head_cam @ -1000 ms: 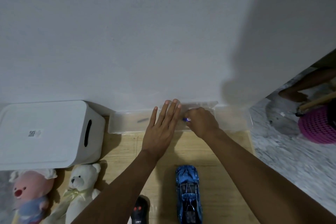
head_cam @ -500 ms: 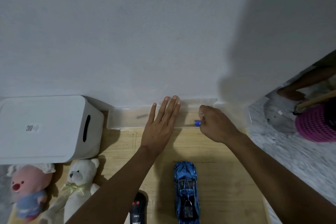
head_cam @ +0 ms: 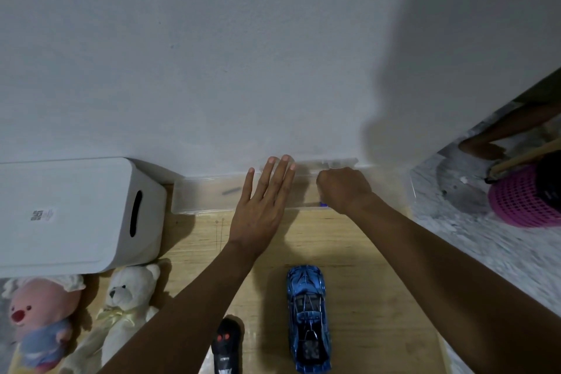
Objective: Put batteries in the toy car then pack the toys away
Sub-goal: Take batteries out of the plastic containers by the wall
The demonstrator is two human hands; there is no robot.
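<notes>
The right hand [head_cam: 344, 188] is curled into a loose fist over the right part of a clear plastic box [head_cam: 206, 197], knuckles up. A small blue piece [head_cam: 324, 205] peeks out under its thumb side, at the box's near edge. Whether the fingers actually pinch it is hidden by the back of the hand, so I cannot tell. It is too small to say for sure that it is a battery.

The left hand [head_cam: 258, 212] lies flat beside it, fingers straight and slightly spread. The palm is on the box and the fingertips reach the wall behind it. A short dark thing [head_cam: 230, 191] lies inside the box, left of this hand.

The box sits against the wall on a wooden table [head_cam: 364, 282]. The blue toy car [head_cam: 308, 316] stands on the table nearer the person, between the two forearms, nose toward the box. A black remote control [head_cam: 226, 346] lies just left of it.

At far left is a white storage bin [head_cam: 76, 215]. A white teddy bear [head_cam: 127, 297] and a pink plush toy [head_cam: 39, 322] lie in front of it. A pink basket [head_cam: 522, 200] stands on the floor at right.
</notes>
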